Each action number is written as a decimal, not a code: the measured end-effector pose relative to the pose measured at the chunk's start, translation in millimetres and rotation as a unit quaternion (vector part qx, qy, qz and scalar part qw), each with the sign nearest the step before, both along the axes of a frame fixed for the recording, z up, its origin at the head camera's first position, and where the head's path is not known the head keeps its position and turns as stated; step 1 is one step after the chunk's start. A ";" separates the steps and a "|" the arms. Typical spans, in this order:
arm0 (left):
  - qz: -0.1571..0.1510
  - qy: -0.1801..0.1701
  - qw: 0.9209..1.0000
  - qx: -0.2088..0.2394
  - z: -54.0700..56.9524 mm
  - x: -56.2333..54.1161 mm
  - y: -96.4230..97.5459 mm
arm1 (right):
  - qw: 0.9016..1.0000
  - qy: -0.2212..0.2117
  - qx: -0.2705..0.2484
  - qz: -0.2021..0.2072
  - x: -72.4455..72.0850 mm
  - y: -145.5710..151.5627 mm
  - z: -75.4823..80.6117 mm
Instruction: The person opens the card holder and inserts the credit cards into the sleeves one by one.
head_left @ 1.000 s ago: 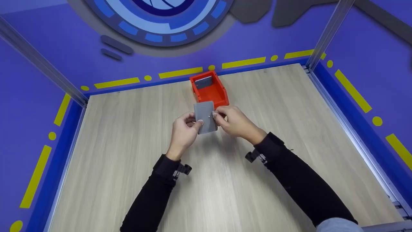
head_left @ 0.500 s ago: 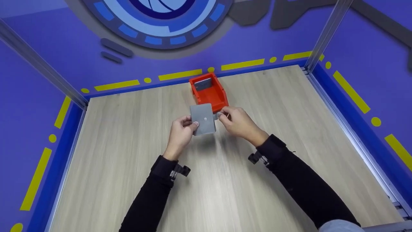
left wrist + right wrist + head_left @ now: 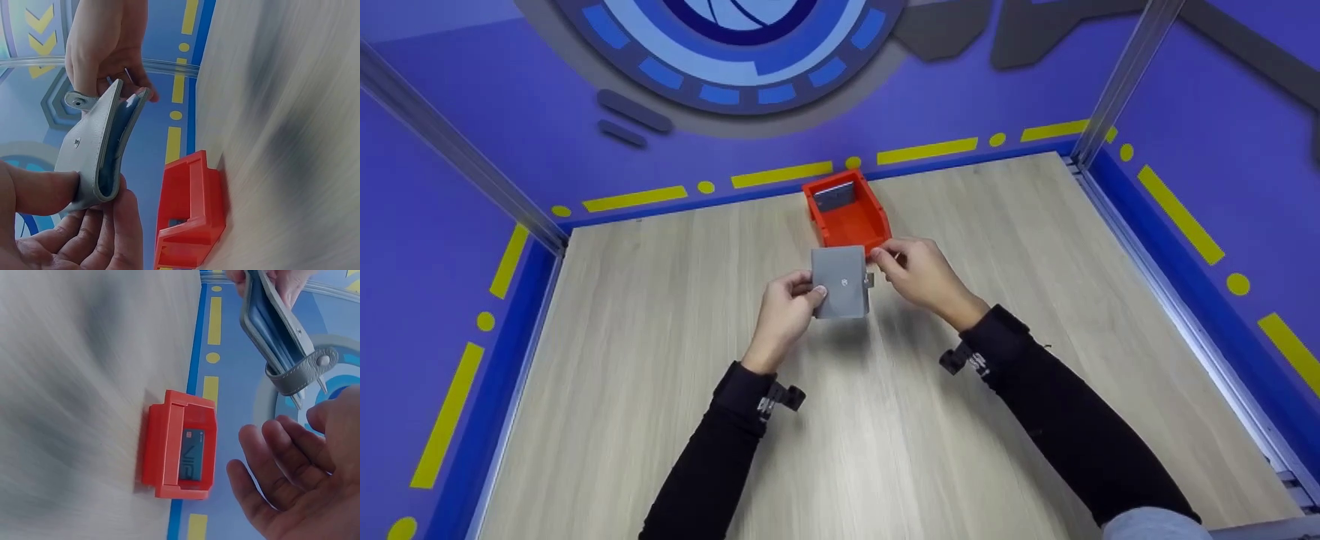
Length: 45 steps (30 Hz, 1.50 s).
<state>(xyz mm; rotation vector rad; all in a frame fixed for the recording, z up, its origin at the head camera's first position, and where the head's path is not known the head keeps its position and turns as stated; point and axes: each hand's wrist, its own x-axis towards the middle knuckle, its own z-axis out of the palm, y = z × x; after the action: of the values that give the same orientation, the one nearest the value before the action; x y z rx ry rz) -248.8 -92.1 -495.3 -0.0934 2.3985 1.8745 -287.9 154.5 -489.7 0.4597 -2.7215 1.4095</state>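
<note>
– Where's the grey wallet (image 3: 837, 283)?
– Centre of the head view, pinched in the left grip (image 3: 785, 315)
– And the right grip (image 3: 922, 271)?
– Relaxed, loosely curved, apart from but near the wallet's strap (image 3: 298, 376)

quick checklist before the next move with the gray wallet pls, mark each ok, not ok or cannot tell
1. Gray wallet held: ok, the left hand grips it, thumb on its front face.
2. Right hand free: ok, it holds nothing and is apart from the wallet.
3. Strap undone: ok, its end stands clear of the stud.
4. Wallet spread wide: not ok, its covers are only slightly parted.
5. Card in the red bin: ok, leaning against a wall inside.
6. Wallet pockets empty: cannot tell, their depths are hidden.
</note>
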 end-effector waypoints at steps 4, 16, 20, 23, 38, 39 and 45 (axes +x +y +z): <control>-0.009 0.000 1.000 0.003 -0.6 0.5 1.1 | 0.997 -0.048 -0.053 0.016 -5.0 3.5 0.5; -0.026 -0.013 1.000 0.012 -1.1 1.0 3.8 | 0.991 -0.107 -0.062 0.059 -8.0 3.6 2.4; -0.024 -0.017 0.999 0.014 -2.6 0.4 5.0 | 0.988 -0.122 -0.068 0.064 -7.7 2.9 1.7; -0.018 -0.019 1.000 0.016 -2.9 -0.5 6.2 | 0.986 -0.132 -0.073 0.065 -7.3 2.7 3.1; -0.019 -0.014 1.000 0.005 -1.6 -1.7 8.1 | 0.986 -0.129 -0.063 0.080 -4.5 3.4 12.5; -0.021 -0.012 1.000 0.009 -2.0 -2.0 8.5 | 0.987 -0.126 -0.065 0.076 -4.2 3.2 13.0; -0.040 0.006 0.999 -0.005 -4.3 -3.4 8.8 | 0.992 -0.099 -0.066 0.049 -2.0 2.1 14.8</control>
<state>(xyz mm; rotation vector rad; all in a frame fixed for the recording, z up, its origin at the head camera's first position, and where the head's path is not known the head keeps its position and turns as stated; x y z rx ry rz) -252.2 -83.3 -499.5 0.0130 2.3826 1.8328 -289.9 156.6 -474.9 0.4752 -2.7653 1.7350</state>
